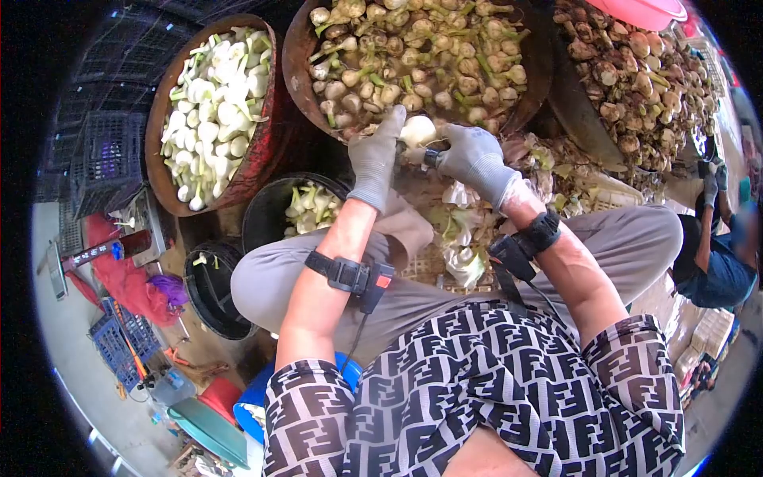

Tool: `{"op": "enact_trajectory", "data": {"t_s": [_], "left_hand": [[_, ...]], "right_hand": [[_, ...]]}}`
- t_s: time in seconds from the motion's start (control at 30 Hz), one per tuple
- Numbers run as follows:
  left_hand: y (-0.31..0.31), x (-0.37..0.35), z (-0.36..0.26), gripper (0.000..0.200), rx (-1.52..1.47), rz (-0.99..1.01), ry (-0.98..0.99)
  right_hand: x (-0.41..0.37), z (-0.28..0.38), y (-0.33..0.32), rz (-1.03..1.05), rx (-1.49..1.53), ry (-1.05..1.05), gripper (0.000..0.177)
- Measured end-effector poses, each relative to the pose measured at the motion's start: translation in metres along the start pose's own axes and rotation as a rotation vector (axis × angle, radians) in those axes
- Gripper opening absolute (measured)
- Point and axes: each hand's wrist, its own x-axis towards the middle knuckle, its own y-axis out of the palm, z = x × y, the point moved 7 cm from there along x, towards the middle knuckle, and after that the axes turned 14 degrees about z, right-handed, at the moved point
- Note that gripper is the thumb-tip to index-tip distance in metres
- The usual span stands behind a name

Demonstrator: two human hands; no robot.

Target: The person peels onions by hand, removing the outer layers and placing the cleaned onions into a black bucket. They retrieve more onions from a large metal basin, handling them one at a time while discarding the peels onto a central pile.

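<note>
Floor (214, 227) (apparently brown); black bucket (208, 299) on it.

I wear grey gloves (373, 163) with ribbed cuffs (368, 195), black straps (323, 265) bearing red-patched boxes (376, 291), cables (360, 334), a black-and-white F-patterned shirt (477, 374), grey trousers (274, 278).

The single view looks from the wearer's head, forward and steeply down, through a wide, rounded lens. The patterned shirt (445, 366) is nearest; beyond it the left hand (373, 159) and right hand (477, 159) are at the near side of the round tub (297, 67), seen from above.
</note>
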Motion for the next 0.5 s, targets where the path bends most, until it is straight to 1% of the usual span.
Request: {"op": "enact_trajectory", "data": {"t_s": [0.1,0.2,0.3,0.4,0.43,0.5], "left_hand": [[-0.004,0.000,0.003,0.043,0.216,-0.020,-0.072],[0.005,-0.013,-0.004,0.049,0.263,0.006,-0.221],[0.001,-0.012,-0.003,0.048,0.323,-0.009,-0.197],[-0.002,-0.001,0.017,0.044,0.162,0.075,-0.165],[-0.005,0.000,0.024,0.041,0.146,0.079,-0.191],[-0.001,-0.007,0.020,0.035,0.113,0.088,-0.246]], "right_hand": [[0.003,-0.003,0.002,-0.016,-0.024,0.050,0.048],[0.009,-0.008,0.007,-0.025,-0.014,0.062,0.040],[0.011,-0.009,0.011,-0.052,-0.033,0.027,0.032],[0.010,-0.014,0.007,-0.133,-0.033,-0.009,0.028],[0.009,-0.018,0.005,-0.167,-0.028,-0.019,0.027],[0.010,-0.038,-0.002,-0.179,-0.074,0.061,0.028]]}}
